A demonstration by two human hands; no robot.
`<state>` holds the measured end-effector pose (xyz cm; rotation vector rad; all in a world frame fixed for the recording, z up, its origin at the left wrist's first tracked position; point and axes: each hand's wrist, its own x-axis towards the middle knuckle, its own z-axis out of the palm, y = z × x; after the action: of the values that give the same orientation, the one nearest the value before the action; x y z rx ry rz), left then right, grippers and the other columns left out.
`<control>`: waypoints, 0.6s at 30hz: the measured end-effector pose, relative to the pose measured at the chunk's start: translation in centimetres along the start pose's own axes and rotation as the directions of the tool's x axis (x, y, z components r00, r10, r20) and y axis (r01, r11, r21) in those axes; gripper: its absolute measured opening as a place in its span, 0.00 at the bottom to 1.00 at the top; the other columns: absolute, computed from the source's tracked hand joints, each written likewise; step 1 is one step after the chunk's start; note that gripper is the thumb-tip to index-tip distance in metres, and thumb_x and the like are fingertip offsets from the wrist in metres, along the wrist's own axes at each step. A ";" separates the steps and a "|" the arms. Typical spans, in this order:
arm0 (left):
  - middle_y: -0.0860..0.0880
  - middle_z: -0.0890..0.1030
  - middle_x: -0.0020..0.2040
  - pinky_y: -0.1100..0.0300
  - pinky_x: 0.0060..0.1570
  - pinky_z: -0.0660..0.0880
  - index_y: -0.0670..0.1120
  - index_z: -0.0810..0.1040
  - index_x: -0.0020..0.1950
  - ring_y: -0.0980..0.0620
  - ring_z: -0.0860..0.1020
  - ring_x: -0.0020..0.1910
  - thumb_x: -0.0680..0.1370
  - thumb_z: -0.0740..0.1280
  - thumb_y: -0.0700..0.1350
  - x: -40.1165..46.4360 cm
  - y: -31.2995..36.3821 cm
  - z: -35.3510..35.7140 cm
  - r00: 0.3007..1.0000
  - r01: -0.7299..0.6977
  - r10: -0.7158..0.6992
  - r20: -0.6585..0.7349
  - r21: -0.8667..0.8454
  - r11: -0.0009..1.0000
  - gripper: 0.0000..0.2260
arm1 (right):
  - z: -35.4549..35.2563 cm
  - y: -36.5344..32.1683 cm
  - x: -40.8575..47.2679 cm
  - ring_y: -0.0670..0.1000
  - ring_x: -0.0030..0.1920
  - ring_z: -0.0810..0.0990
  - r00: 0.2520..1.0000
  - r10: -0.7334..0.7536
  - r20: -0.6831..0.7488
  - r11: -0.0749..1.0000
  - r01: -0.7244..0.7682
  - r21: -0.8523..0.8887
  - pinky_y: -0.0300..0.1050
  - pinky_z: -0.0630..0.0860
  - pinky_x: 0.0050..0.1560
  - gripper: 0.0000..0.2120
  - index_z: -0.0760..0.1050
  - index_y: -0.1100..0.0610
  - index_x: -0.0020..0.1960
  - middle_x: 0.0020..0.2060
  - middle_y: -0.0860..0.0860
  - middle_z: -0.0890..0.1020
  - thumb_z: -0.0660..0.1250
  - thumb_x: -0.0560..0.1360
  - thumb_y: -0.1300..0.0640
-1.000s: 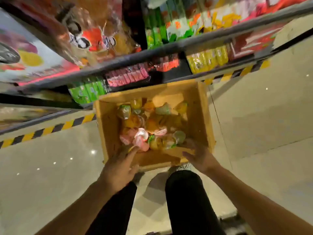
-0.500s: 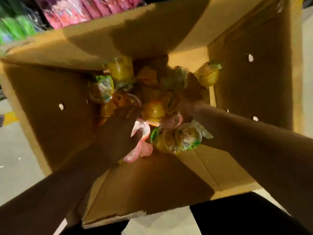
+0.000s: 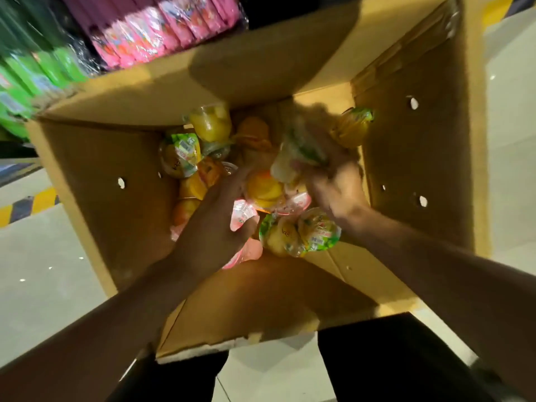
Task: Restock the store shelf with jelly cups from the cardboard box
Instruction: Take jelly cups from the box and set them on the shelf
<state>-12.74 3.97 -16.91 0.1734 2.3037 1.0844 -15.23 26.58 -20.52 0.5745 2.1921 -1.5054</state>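
Observation:
The open cardboard box stands on the floor below me, with several jelly cups in yellow, orange, green and pink piled at its bottom. My left hand reaches down inside and grips a pink-lidded jelly cup. My right hand, blurred by motion, holds a green-lidded pale jelly cup a little above the pile. Two green-lidded cups lie between my wrists.
Beyond the box's far wall the bottom store shelf carries pink packets and green packets. Pale tiled floor with a yellow-black hazard stripe lies to the left. My dark trouser legs are right below the box.
I have leaned from above the box to deep over it. Both hands went from the near rim into the pile; the right hand has now lifted a green-lidded cup, the left closed on a pink one.

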 end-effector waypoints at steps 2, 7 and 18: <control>0.69 0.60 0.74 0.78 0.64 0.59 0.58 0.57 0.80 0.67 0.61 0.73 0.74 0.75 0.38 -0.5 1.8 -0.1 0.999 0.037 -0.034 0.033 -0.104 0.994 0.41 | -1.2 -1.0 -3.2 0.49 0.59 0.83 0.994 0.078 0.076 0.996 -0.075 -0.040 0.50 0.82 0.56 0.23 0.76 0.47 0.68 0.60 0.48 0.84 0.75 0.75 0.50; 0.64 0.71 0.70 0.59 0.61 0.77 0.65 0.61 0.76 0.58 0.75 0.65 0.71 0.75 0.46 -2.5 5.4 0.6 0.980 0.120 -0.070 0.184 -0.276 0.954 0.39 | -2.3 -3.3 -11.2 0.45 0.62 0.81 0.959 0.084 0.270 0.986 -0.120 0.118 0.52 0.80 0.61 0.28 0.73 0.48 0.73 0.63 0.45 0.82 0.76 0.75 0.56; 0.64 0.79 0.59 0.66 0.51 0.79 0.66 0.67 0.70 0.60 0.79 0.59 0.69 0.79 0.48 -4.7 6.4 2.5 0.975 0.218 -0.187 0.119 -0.378 0.900 0.35 | -5.2 -3.4 -12.1 0.42 0.61 0.81 0.880 0.214 0.423 0.964 -0.260 0.053 0.46 0.81 0.60 0.36 0.68 0.41 0.73 0.62 0.44 0.82 0.79 0.70 0.47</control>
<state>-8.30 8.23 -11.29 -0.1739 1.9364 1.3698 -7.63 29.14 -9.50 0.4829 1.6614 -1.4623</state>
